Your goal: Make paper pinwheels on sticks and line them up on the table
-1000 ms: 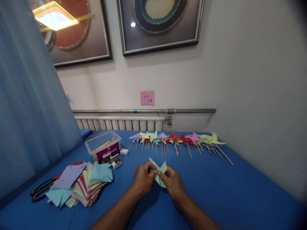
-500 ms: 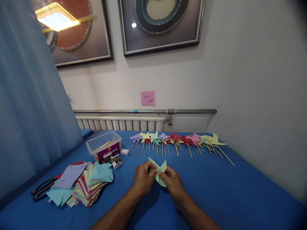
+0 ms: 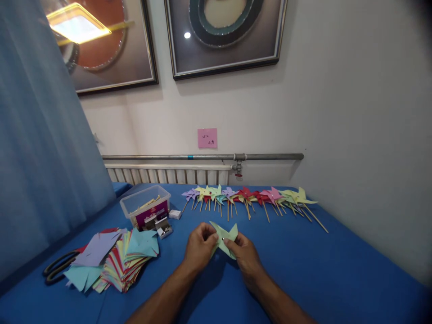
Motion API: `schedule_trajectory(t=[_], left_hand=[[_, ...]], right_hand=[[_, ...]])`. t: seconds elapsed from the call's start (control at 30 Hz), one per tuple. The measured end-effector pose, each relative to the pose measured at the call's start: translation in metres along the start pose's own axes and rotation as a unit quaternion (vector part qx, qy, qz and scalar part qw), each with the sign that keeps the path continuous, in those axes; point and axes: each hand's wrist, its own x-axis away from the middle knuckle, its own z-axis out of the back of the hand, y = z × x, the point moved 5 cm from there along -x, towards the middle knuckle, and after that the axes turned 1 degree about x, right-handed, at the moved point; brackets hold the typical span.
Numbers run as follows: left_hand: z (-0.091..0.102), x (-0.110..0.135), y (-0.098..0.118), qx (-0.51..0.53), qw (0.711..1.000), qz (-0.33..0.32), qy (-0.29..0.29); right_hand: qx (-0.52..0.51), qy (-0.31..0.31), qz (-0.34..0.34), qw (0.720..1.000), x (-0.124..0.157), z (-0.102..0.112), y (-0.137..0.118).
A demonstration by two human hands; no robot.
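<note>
- In the head view, the person's left hand pinches one side of a pale green paper pinwheel, thumb against fingertips, the other fingers curled in.
- Across from it, the right hand grips the opposite side, its thumb near the small pin at the centre and its fingers mostly hidden from me.
- The pinwheel is between the two hands, tilted, just above the blue-covered surface.
- Beyond the hands, a row of colourful pinwheels on sticks runs along the far part of the surface, some overlapping.
- To the left, a clear plastic tub contains thin sticks; an open little box with small shiny pieces sits in front, and a small white box just beside.
- Nearer, a fanned stack of slit paper squares lies by black-handled scissors, partly under loose paper.
</note>
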Motion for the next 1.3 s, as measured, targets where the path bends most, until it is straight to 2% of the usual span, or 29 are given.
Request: schedule_trajectory(t=[0.1, 0.2, 0.27, 0.6, 0.83, 1.03, 1.3], left_hand=[[0.003, -0.003, -0.005, 0.077, 0.994, 0.07, 0.017], [-0.002, -0.002, -0.01, 0.13, 0.982, 0.135, -0.033], [-0.005, 0.0, -0.012, 0.142, 0.977, 0.149, -0.056], [-0.01, 0.001, -0.017, 0.157, 0.969, 0.159, -0.102], [-0.01, 0.002, -0.015, 0.14, 0.972, 0.168, -0.09], [-0.012, 0.004, -0.006, 0.157, 0.974, 0.142, -0.084], [-0.011, 0.001, -0.015, 0.161, 0.972, 0.151, -0.081]], right_hand=[[0.002, -0.006, -0.004, 1.0, 0.001, 0.0, -0.002], [0.014, -0.014, 0.003, 1.0, 0.001, -0.001, -0.004], [0.02, -0.021, 0.011, 1.0, 0.001, -0.002, -0.004], [0.027, -0.051, 0.023, 0.998, 0.002, -0.007, -0.007], [0.012, -0.057, 0.007, 0.998, 0.002, -0.009, -0.004], [0.001, -0.06, -0.006, 0.998, 0.0, -0.007, 0.002], [0.021, -0.049, 0.001, 0.999, -0.002, -0.001, 0.003]])
